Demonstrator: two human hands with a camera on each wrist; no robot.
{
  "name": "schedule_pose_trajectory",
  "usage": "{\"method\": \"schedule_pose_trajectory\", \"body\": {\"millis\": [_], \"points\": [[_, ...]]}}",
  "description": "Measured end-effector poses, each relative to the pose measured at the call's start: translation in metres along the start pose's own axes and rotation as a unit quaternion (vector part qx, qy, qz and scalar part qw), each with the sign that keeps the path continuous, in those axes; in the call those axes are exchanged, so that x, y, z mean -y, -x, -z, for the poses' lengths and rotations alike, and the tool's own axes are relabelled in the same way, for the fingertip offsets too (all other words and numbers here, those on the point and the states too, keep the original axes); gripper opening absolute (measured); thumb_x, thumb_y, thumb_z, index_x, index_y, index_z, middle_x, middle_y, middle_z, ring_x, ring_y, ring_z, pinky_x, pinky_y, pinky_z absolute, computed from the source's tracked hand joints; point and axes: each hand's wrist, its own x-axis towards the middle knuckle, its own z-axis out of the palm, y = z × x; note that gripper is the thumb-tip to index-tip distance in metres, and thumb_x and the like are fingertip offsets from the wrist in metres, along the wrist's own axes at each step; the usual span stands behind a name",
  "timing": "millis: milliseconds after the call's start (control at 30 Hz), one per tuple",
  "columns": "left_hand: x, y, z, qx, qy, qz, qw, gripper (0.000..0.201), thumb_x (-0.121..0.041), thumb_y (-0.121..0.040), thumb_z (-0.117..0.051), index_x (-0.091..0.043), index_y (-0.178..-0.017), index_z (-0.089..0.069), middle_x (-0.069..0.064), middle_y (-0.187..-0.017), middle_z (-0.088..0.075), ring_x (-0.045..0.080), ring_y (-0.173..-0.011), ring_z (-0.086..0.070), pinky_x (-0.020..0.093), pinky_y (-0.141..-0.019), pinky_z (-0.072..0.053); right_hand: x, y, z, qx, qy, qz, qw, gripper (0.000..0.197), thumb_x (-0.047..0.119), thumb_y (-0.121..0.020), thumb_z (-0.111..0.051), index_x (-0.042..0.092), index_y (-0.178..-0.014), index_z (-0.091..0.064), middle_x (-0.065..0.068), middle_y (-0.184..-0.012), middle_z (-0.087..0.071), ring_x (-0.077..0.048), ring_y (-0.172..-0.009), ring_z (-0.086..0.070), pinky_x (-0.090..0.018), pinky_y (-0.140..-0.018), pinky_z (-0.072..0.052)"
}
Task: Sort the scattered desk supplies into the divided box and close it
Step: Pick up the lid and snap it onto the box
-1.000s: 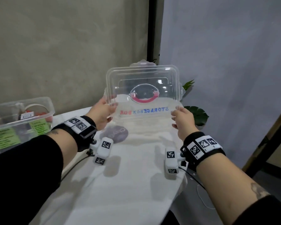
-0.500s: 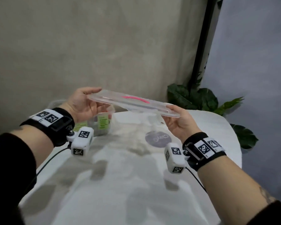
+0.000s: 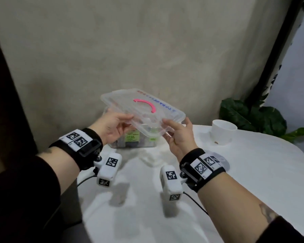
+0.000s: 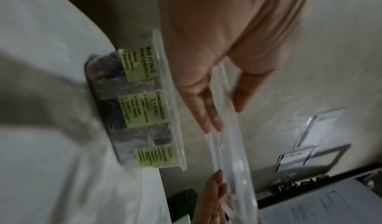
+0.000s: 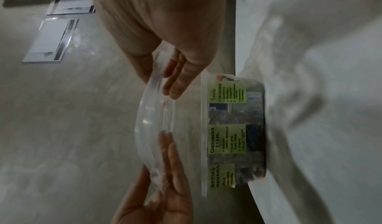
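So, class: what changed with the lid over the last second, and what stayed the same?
The lid went from upright, facing the person, to nearly flat, handle up, and now hovers over the box, not yet seated. Both the left hand and right hand still hold its edges.

you have a white cup [image 3: 224, 131] standing upright on the bench [image 3: 253, 181] to your right, near the far edge. a white cloth covers the bench, creased and shadowed in front of you. behind the cup, dark green leaves of a plant [image 3: 253, 118] rise past the bench edge. a rough beige wall [image 3: 147, 50] fills the back, with a black pole [image 3: 281, 46] slanting along its right side.
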Motion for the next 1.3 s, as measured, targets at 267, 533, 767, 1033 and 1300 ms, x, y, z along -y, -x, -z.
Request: {"method": "schedule_pose_trajectory", "body": {"millis": [267,533,767,1033,1300], "points": [[-0.050,0.001,0.072,0.004,-0.054,0.072,0.996,0.051,-0.010,-0.060,-0.081,-0.011,-0.109,-0.066,0.007,-0.093,-0.077,0.016,-0.074,-0.075,0.026,-0.067,-0.059,0.007,-0.029,-0.005,0.079,0.083,-0.198,0.974,0.050,0.028,-0.084,-0.072,-0.001,-0.122,-0.060,-0.012,-0.092,-0.074,-0.021,-0.072,-0.072,-0.029,-0.072,-0.059],[-0.040,-0.017,0.084,0.007,0.199,-0.010,0.980,0.077,-0.050,-0.087,-0.061,0.014,-0.125,-0.041,0.026,-0.130,-0.060,0.035,-0.121,-0.060,0.049,-0.099,-0.050,-0.039,-0.044,-0.039,-0.050,0.016,-0.053,0.997,0.031,-0.004,-0.095,-0.055,-0.010,-0.125,-0.049,-0.024,-0.093,-0.067,-0.021,-0.057,-0.071,-0.031,-0.052,-0.059],[-0.014,-0.048,0.071,-0.105,-0.025,-0.054,0.993,0.112,-0.014,-0.061,-0.091,-0.005,-0.152,-0.025,0.010,-0.125,-0.064,0.023,-0.108,-0.066,0.040,-0.095,-0.052,-0.065,-0.042,-0.071,-0.100,-0.093,-0.011,0.991,0.039,-0.016,-0.088,-0.059,0.015,-0.106,-0.044,-0.018,-0.109,-0.061,-0.022,-0.077,-0.068,-0.028,-0.058,-0.059],[-0.015,-0.098,0.103,-0.266,-0.320,-0.051,0.908,0.048,-0.002,-0.087,-0.061,-0.004,-0.135,-0.054,0.012,-0.125,-0.064,0.028,-0.107,-0.064,0.040,-0.095,-0.052,-0.059,-0.059,-0.043,-0.116,0.321,0.148,0.928,0.028,0.022,-0.084,-0.073,0.019,-0.079,-0.046,-0.001,-0.077,-0.061,-0.020,-0.063,-0.061,-0.027,-0.055,-0.050],[-0.003,-0.106,0.101,-0.251,-0.357,-0.037,0.899,0.046,-0.006,-0.094,-0.054,-0.007,-0.140,-0.051,0.012,-0.132,-0.060,0.028,-0.113,-0.061,0.034,-0.098,-0.048,-0.028,-0.117,-0.013,-0.158,0.514,0.117,0.835,0.050,0.036,-0.080,-0.074,0.012,-0.120,-0.055,-0.007,-0.124,-0.056,-0.026,-0.113,-0.055,-0.044,-0.099,-0.048]]}}
